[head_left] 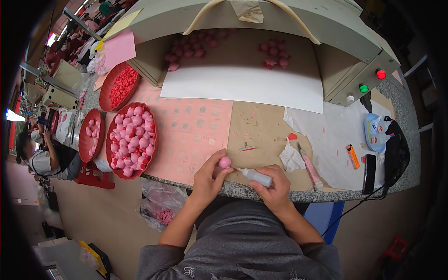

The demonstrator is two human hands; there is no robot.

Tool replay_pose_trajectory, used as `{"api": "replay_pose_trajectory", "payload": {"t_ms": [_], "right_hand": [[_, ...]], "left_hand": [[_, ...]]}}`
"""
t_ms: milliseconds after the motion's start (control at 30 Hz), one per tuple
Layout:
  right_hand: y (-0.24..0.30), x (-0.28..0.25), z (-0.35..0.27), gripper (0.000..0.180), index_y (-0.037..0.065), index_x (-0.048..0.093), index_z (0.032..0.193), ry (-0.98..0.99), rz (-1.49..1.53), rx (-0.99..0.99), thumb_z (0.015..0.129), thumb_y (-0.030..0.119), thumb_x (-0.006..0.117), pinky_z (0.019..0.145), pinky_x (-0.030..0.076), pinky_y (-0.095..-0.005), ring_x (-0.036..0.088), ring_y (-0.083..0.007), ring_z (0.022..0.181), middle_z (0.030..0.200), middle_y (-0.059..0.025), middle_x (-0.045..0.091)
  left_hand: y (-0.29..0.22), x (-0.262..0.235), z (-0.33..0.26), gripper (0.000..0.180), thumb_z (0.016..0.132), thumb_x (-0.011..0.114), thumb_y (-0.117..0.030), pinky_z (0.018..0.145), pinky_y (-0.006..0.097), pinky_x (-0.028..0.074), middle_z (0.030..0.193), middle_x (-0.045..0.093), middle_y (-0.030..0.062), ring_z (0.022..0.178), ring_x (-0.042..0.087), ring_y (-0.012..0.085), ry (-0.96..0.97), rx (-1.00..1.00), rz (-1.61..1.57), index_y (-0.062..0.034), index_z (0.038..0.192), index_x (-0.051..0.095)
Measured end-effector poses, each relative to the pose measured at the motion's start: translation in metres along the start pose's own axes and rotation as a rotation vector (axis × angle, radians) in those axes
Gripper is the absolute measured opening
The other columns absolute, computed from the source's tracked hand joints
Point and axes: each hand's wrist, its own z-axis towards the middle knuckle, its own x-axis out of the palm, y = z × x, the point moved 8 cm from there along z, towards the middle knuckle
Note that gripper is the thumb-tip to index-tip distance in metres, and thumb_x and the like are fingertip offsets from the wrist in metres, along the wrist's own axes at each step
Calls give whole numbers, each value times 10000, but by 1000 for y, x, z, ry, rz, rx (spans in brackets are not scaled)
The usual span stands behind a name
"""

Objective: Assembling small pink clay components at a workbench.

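Note:
Between the thumb and fingers of my left hand (209,178) is a small pink ball (225,162), held just above the table's front edge. My right hand (275,187) is closed around a translucent squeeze bottle (257,177) with a thin nozzle. The bottle lies tilted, its tip pointing left at the ball; whether the two touch I cannot tell. Just beyond my hands, a small flat strip (248,149) rests on brown paper. To the right are a crumpled white tissue (292,157) and a utility knife (310,165) with a pink handle.
At the left, a red scalloped tray (112,164) is heaped with pink balls; two more red trays hold small pieces. A box-like machine (345,74) with pink pieces inside stands at the back. An orange lighter (353,157) and a blue container (373,133) lie right. Another person sits far left.

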Motion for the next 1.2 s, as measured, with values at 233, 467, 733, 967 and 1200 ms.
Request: {"api": "replay_pose_trajectory", "payload": {"t_ms": [233,467,733,967,1200], "right_hand": [[5,-1,1,382,14,567,1001,0,-46,-55,717,136,790,674,482,-302,600,-234,767,890,-129,611],[22,0,4,474,22,573,997,-18,-83,-203,624,140,841,603,498,-344,600,-275,723,859,-121,616],[22,2,0,483,22,571,1015,-10,-99,-236,634,150,839,598,489,-334,593,-266,720,861,-122,602],[24,2,0,484,23,580,1014,-18,-115,-262,626,149,839,577,486,-335,587,-261,701,850,-108,600],[16,-3,-3,454,14,576,1004,-47,-67,-195,652,146,829,612,492,-329,596,-266,729,869,-126,603]], "left_hand": [[-5,2,1,402,843,588,56,900,321,506,1253,520,178,1114,547,216,57,23,36,53,1227,470],[-1,-1,0,471,774,710,-63,868,346,496,1176,583,189,1055,601,304,3,23,51,-1,1196,509],[-3,-1,1,470,774,717,-76,823,334,506,1133,602,176,987,626,283,-6,13,38,-7,1193,516],[-4,-1,1,473,773,718,-77,810,329,509,1121,606,172,964,633,272,-14,30,39,-8,1195,515],[-3,-2,1,438,809,686,-45,846,310,508,1118,609,153,997,620,214,-1,-28,-66,15,1201,501]]}}
